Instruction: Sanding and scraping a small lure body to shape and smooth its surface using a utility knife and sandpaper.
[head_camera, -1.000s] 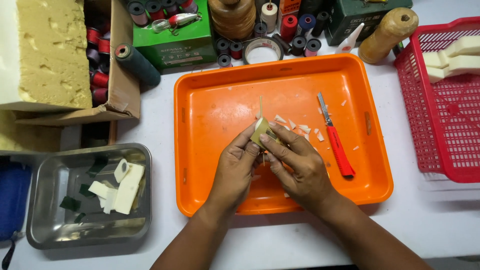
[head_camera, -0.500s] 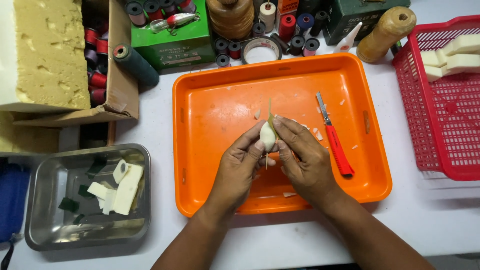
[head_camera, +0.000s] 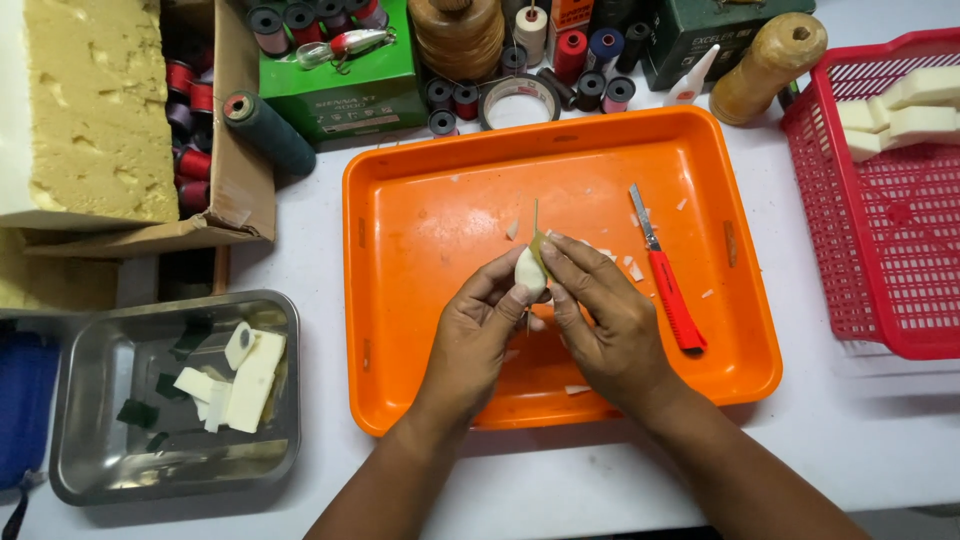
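Observation:
Over the orange tray (head_camera: 420, 190), my left hand (head_camera: 475, 335) and my right hand (head_camera: 605, 320) together pinch a small white foam piece (head_camera: 528, 273) threaded on a thin wooden stick. My right fingers also press a small olive-green sheet against its right side. The stick pokes out above and below the piece. White foam shavings (head_camera: 610, 258) lie scattered on the tray just beyond my right fingers. A red-handled utility knife (head_camera: 668, 275) rests on the tray to the right of my right hand, blade pointing away.
A steel pan (head_camera: 110, 470) with white foam offcuts sits lower left. A red basket (head_camera: 900, 250) with foam blocks stands right. Thread spools (head_camera: 590, 60), a tape roll (head_camera: 520, 100), a green box (head_camera: 340, 75), a glue bottle (head_camera: 695, 78) and a large yellow foam block (head_camera: 90, 100) line the back.
The foam piece has been turned between my fingers: a second ago the olive-green sheet faced up, now the white rounded side shows. Both hands shifted slightly up the tray.

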